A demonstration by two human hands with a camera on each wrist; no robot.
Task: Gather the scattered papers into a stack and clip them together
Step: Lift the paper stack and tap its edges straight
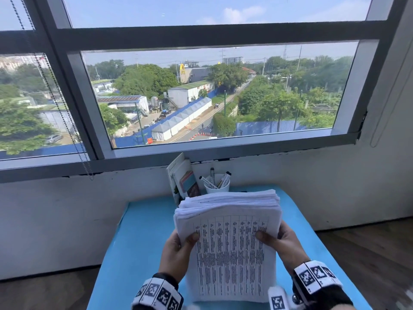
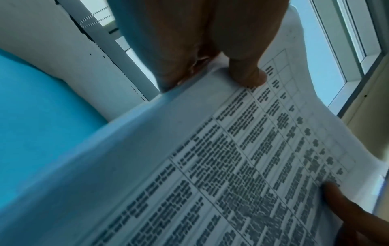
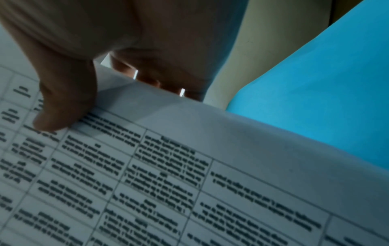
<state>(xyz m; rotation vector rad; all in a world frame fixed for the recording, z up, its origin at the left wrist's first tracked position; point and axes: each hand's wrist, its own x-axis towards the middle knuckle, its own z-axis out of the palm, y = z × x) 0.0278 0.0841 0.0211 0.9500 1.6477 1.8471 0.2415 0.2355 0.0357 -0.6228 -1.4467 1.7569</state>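
A: Both hands up! The left hand [image 1: 176,249] and right hand [image 1: 282,242] clamp the paper stack [image 1: 228,242] by its side edges, thumbs on the printed top sheet.

B: It's raised above the blue table [image 1: 138,238], seemingly clear of it, 2 grips firm.
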